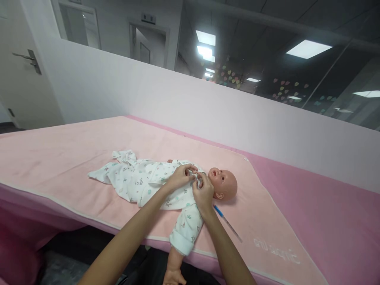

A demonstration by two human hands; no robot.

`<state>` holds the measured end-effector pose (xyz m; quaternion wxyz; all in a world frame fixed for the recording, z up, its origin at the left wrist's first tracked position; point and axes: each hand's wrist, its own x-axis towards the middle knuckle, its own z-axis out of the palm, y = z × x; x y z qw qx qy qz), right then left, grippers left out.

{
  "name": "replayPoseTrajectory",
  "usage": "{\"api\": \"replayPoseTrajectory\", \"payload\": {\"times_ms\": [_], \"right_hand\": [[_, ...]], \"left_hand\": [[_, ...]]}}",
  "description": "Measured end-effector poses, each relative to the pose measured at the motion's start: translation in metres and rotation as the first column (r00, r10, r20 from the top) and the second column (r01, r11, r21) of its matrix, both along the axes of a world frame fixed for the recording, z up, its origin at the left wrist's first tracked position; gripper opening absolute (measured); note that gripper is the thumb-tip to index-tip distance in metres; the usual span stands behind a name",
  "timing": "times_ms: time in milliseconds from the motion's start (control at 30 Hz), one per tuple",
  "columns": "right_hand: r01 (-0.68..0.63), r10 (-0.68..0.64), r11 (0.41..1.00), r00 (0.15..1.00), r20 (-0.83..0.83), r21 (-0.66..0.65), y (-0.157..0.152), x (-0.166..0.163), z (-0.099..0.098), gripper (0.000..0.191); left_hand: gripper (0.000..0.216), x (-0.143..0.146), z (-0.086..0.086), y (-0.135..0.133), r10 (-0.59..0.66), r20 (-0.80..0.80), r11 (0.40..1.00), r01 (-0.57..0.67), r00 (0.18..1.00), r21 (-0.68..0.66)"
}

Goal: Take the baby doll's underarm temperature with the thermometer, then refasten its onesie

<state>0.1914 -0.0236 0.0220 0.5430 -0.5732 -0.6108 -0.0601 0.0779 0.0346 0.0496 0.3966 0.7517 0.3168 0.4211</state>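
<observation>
A baby doll (228,185) lies on its back, head to the right, dressed in a white printed top (175,198) and matching trousers (127,182). Both of my hands meet at the top's front, just below the doll's chin. The fingers of my left hand (181,176) are bent and pinch the cloth there. My right hand (203,192) pinches the same part from the head side. What exactly sits between the fingertips, an edge or a fastening, is hidden. One doll arm (174,264) hangs over the near edge, its sleeve cuff folded back.
A thermometer-like stick with a blue end (219,211) lies beside the doll's head, near my right forearm. Under everything is a pale pink mat (267,221) on a darker pink cover (297,178). A white wall (190,107) with glass above borders the far side.
</observation>
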Motion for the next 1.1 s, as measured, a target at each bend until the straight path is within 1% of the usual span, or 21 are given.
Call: {"api": "replayPoseTrajectory", "payload": {"times_ms": [100,167,233,300,400,567,767,867,1000,1100], "right_hand": [[-0.036,0.03,0.998,0.991,-0.131,-0.044,0.001,-0.001,-0.001,0.031],[-0.055,0.04,0.996,0.975,-0.218,-0.064,0.002,-0.001,-0.003,0.037],[-0.073,0.052,0.995,0.959,-0.278,-0.068,0.003,-0.001,-0.003,0.043],[-0.097,0.069,0.993,0.946,-0.316,-0.072,0.003,-0.001,-0.003,0.044],[-0.131,0.098,0.989,0.931,-0.351,-0.072,0.002,-0.001,-0.002,0.038],[-0.136,0.089,0.987,0.906,-0.413,-0.086,-0.001,-0.002,0.002,0.026],[-0.144,0.105,0.987,0.905,-0.412,-0.065,-0.002,0.0,0.003,0.019],[-0.122,0.088,0.99,0.921,-0.379,-0.066,-0.002,0.001,0.004,0.018],[-0.071,0.057,0.997,0.958,-0.281,-0.042,-0.003,0.0,0.007,0.018],[-0.076,0.061,0.996,0.964,-0.26,-0.047,-0.004,0.0,0.007,0.019]], "left_hand": [[0.031,0.001,-0.001,0.001,0.023,-0.029,1.0,-0.023,0.999,0.019],[0.031,0.002,-0.002,0.001,0.035,-0.048,0.999,-0.033,0.998,0.029],[0.032,0.002,-0.002,0.001,0.031,-0.059,0.999,-0.03,0.998,0.031],[0.034,0.002,-0.003,0.002,0.032,-0.07,0.999,-0.03,0.997,0.028],[0.033,0.002,-0.003,0.003,0.043,-0.087,0.999,-0.04,0.995,0.033],[0.032,0.002,0.001,0.0,0.028,-0.134,0.999,-0.021,0.991,0.049],[0.026,0.002,0.004,-0.006,0.069,-0.194,0.996,-0.055,0.979,0.073],[0.028,0.001,0.004,-0.006,0.038,-0.15,0.999,-0.033,0.988,0.034],[0.027,0.002,0.003,-0.003,-0.009,-0.076,1.0,0.009,0.997,-0.004],[0.027,0.002,0.002,-0.001,-0.021,-0.05,0.999,0.02,0.999,-0.028]]}}
